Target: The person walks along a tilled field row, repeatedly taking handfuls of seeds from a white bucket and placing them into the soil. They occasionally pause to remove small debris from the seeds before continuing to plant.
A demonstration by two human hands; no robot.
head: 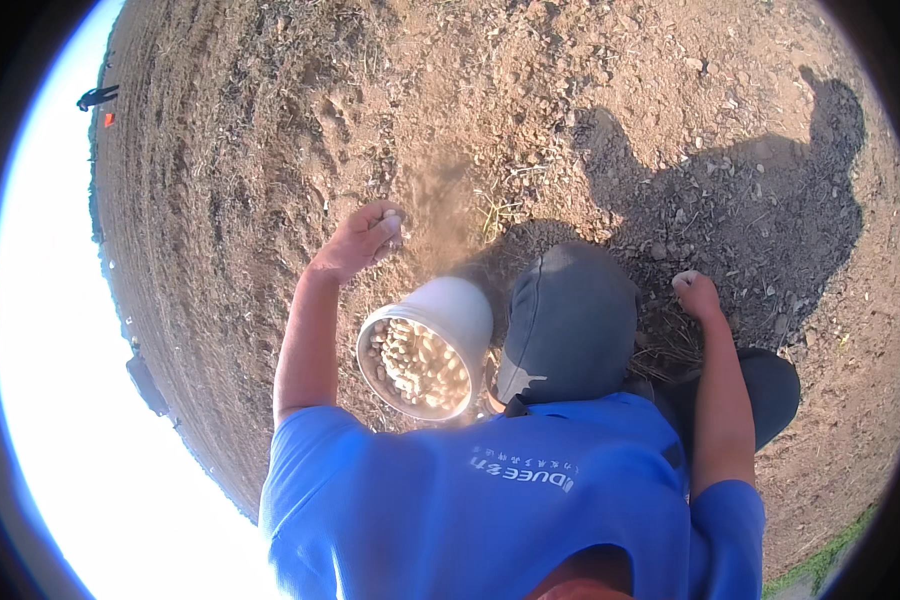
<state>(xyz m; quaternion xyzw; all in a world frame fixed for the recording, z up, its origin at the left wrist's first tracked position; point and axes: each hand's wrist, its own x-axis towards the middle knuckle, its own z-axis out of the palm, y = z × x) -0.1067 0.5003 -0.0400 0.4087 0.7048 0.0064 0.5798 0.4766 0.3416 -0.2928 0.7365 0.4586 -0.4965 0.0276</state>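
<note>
My left hand [366, 238] is above the dry soil, just beyond a white plastic bucket [454, 304]. Its fingers are curled, and a small pale thing, seemingly a peanut, shows between thumb and forefinger. The bucket leans toward me, nearly full of unshelled peanuts [416, 364]. Beside my right knee, my right hand [696, 294] is curled into a loose fist low over shaded ground. Whatever its fingers enclose is hidden. Brown dust blurs the soil between my left hand and the bucket.
My bent knee [574, 322] in dark trousers stands close to the bucket's right side. A yellowish plant tuft [497, 214] lies ahead on the clod-strewn soil [450, 90]. Far left, another person [99, 97] stands near an orange object [109, 119]. My shadow [750, 187] covers ground at right.
</note>
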